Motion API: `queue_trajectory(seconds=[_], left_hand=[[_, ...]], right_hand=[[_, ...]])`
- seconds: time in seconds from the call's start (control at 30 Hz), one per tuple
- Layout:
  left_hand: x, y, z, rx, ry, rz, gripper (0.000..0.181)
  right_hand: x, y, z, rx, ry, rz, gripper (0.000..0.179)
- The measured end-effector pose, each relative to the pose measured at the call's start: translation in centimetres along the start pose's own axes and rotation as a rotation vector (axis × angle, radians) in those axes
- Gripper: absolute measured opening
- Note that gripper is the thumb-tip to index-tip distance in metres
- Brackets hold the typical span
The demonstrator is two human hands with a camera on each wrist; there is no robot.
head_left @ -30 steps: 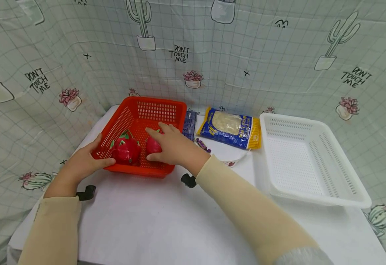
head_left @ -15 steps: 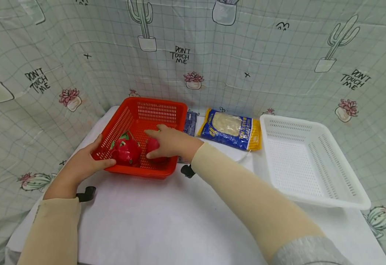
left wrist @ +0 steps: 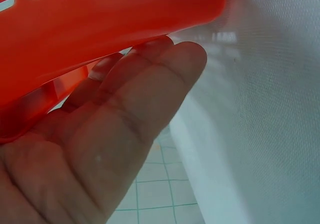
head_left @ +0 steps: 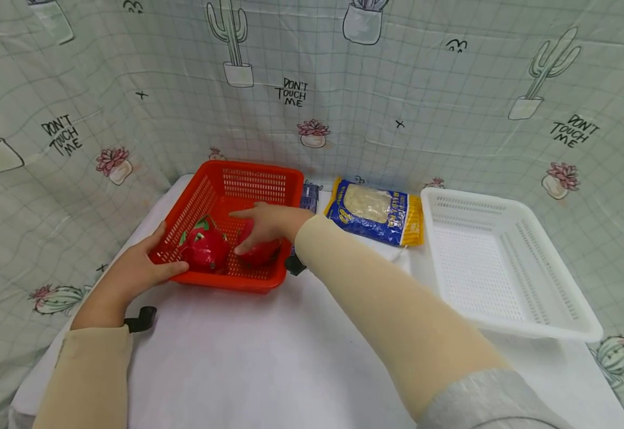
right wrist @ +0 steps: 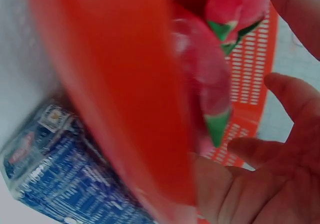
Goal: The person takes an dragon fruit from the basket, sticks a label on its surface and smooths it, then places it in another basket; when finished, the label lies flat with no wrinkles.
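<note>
Only the left wrist view shows the left hand (head_left: 135,265) straight-fingered under the lip of the red basket (head_left: 237,282), thumb spread wide, near left. Inside lies the left red fruit (head_left: 206,247), then the right hand (head_left: 269,222), fingers wide apart over the right red fruit (head_left: 261,255). Only the right wrist view bares print on the blue package (right wrist: 75,171)

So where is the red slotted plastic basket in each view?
Head: the red slotted plastic basket sits left of centre.
Left wrist: its wall fills the top left, above the left hand.
Right wrist: its blurred wall runs from top left to bottom centre.
Shared landmark: the flat white tabletop, in the foreground, right side and left edge respectively.
</note>
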State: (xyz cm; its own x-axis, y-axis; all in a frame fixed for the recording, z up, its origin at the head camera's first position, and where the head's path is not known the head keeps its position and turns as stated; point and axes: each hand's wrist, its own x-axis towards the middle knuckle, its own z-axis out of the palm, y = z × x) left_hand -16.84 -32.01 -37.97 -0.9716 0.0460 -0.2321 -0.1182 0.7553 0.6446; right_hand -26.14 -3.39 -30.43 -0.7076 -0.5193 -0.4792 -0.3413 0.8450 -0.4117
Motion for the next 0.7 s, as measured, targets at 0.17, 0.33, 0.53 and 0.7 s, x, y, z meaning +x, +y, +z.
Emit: queue_trajectory(seconds=[0.17,0.33,0.53,0.7], left_hand=[[-0.1,-0.1,0.0,-0.009,0.008,0.008,0.117],[0.0,0.1,0.0,-0.012,0.010,0.016,0.118],[0.1,0.1,0.0,-0.015,0.011,0.025,0.115],[-0.1,-0.1,0.1,-0.025,0.012,0.014,0.115]], right_hand=[[0.5,0.0,0.5,-0.014,-0.016,-0.001,0.081],[0.5,0.4,1.4,-0.090,-0.003,-0.080,0.059],[0.2,0.5,2.9,-0.161,0.064,-0.161,0.064],[0.5,0.1,4.0,-0.245,0.097,-0.162,0.077]])
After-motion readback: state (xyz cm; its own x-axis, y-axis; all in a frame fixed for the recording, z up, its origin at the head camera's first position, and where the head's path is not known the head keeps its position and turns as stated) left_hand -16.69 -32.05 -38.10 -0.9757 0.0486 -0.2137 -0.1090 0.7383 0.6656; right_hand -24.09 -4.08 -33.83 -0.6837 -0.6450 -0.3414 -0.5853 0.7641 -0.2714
